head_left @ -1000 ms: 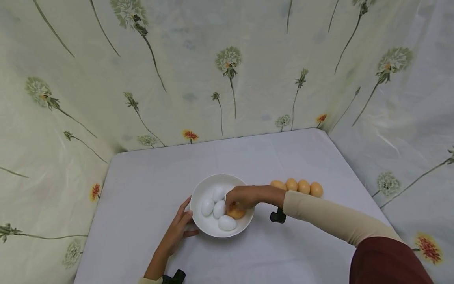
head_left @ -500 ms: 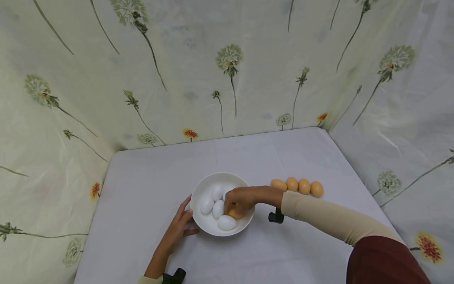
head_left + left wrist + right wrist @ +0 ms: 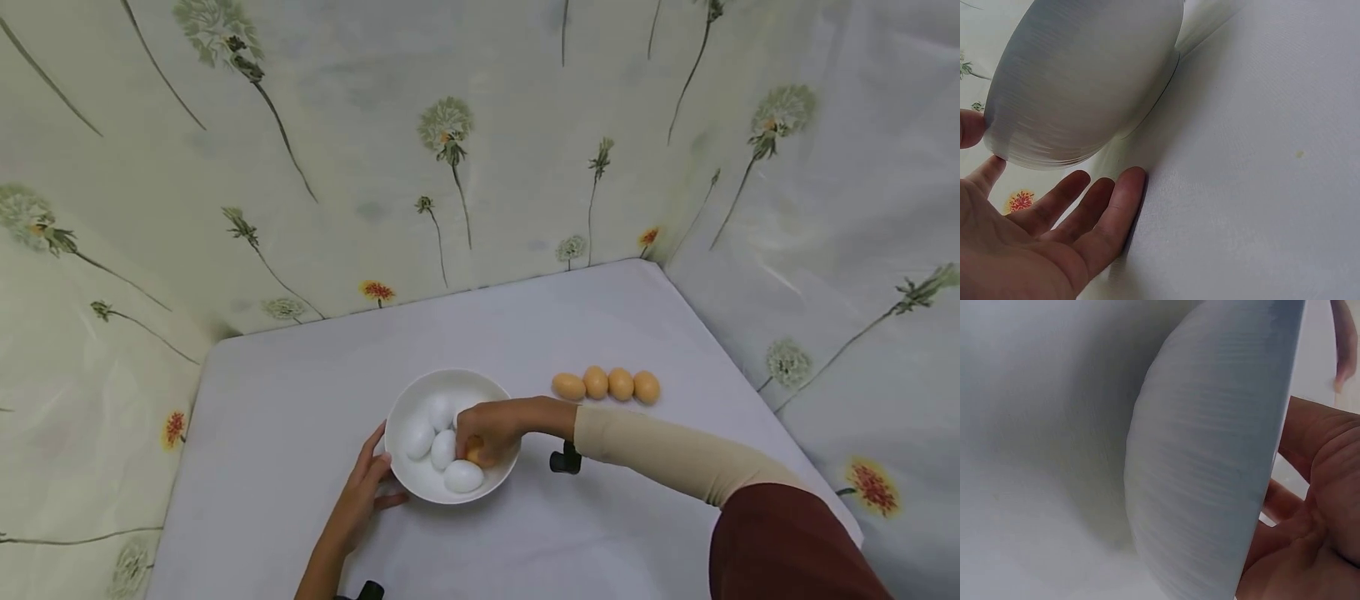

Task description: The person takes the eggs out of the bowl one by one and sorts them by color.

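Note:
A white bowl (image 3: 450, 495) stands on the table with several white eggs (image 3: 463, 477) in it. My right hand (image 3: 491, 429) reaches over the rim into the bowl and grips a brown egg (image 3: 474, 448), mostly covered by the curled fingers. In the right wrist view the bowl wall (image 3: 1204, 456) hides the fingertips and that egg. My left hand (image 3: 360, 492) is at the bowl's left side, its thumb and index finger touching the rim. Seen from the left wrist, its other fingers (image 3: 1129, 187) are spread below the bowl, apart from it.
Several brown eggs (image 3: 596, 382) lie in a row on the table, right of the bowl and beyond the right forearm. A white cloth covers the table (image 3: 300, 400). Flower-printed sheets (image 3: 360, 150) hang behind and at both sides.
The head view has shifted, so everything sits farther left in it. My right hand has stayed in the bowl with the brown egg. The left hand has kept its place at the rim.

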